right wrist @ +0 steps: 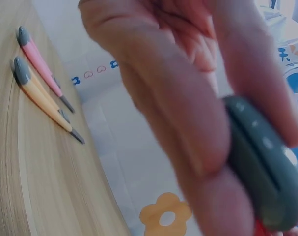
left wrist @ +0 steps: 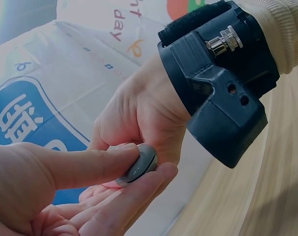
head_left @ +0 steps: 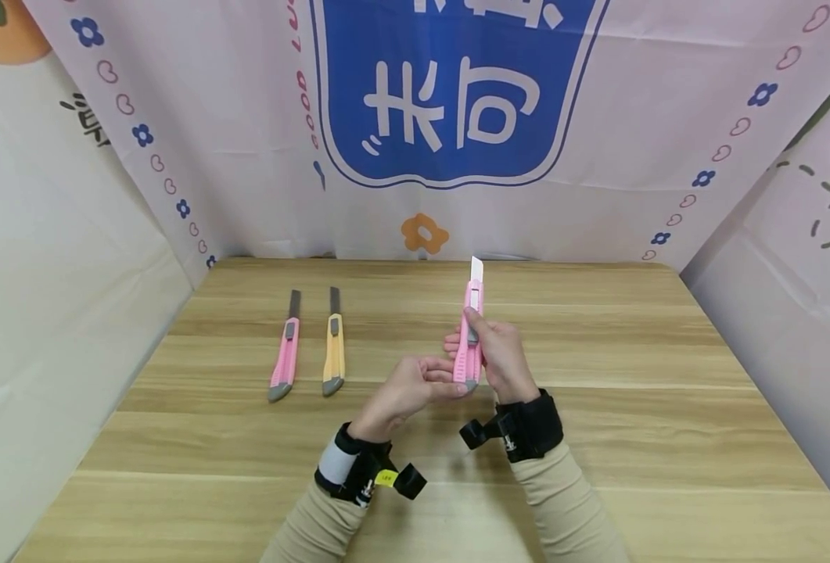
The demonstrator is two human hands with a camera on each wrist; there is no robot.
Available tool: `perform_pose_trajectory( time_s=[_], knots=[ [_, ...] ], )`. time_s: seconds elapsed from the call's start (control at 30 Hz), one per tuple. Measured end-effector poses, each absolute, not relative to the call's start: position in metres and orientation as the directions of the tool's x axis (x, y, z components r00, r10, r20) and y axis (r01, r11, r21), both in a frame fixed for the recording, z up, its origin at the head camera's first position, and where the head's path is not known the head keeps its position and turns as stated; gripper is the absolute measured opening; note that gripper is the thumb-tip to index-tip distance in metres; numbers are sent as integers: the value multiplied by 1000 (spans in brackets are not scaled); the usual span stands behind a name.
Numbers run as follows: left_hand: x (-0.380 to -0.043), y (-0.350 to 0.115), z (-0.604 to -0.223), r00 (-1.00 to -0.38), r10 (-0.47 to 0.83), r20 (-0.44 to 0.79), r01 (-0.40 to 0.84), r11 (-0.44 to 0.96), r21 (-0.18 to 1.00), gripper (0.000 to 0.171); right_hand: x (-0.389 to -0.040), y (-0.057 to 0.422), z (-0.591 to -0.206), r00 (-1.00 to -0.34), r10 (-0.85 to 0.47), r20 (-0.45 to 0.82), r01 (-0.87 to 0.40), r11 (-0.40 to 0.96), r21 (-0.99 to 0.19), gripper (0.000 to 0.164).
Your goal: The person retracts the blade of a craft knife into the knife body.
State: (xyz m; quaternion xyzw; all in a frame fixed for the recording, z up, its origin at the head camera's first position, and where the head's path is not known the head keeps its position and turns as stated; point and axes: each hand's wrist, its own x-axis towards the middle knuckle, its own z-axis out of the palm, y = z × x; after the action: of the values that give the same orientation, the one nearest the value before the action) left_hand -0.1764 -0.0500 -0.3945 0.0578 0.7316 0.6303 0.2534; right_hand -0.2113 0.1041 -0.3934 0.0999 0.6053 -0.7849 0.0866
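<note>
A pink utility knife (head_left: 467,361) is held upright over the table by both hands, its bare blade (head_left: 477,270) pointing at the back wall. My right hand (head_left: 504,358) grips the body, thumb lying by the grey slider. My left hand (head_left: 409,386) pinches the lower end. Thumb and fingers press on the grey end cap (left wrist: 142,166) in the left wrist view, where the pink body is mostly hidden. Up close in the right wrist view, fingers flank that same cap (right wrist: 267,169).
On the table (head_left: 203,469), left of the hands, lie another pink utility knife (head_left: 286,353) and a yellow utility knife (head_left: 334,352), side by side with blades out. A printed cloth (head_left: 260,211) hangs behind the table's back edge.
</note>
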Motion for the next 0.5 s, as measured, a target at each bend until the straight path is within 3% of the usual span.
perform_pose_trajectory(
  time_s=[0.23, 0.5],
  knots=[
    [-177, -51, -394, -866, 400, -300, -235, 204, 950, 33, -211, 104, -393, -968, -35, -247, 246, -306, -920, 28],
    [-176, -51, -392, -863, 403, -306, -246, 194, 950, 34, -209, 103, -393, -964, -36, -265, 264, -290, -920, 43]
  ],
)
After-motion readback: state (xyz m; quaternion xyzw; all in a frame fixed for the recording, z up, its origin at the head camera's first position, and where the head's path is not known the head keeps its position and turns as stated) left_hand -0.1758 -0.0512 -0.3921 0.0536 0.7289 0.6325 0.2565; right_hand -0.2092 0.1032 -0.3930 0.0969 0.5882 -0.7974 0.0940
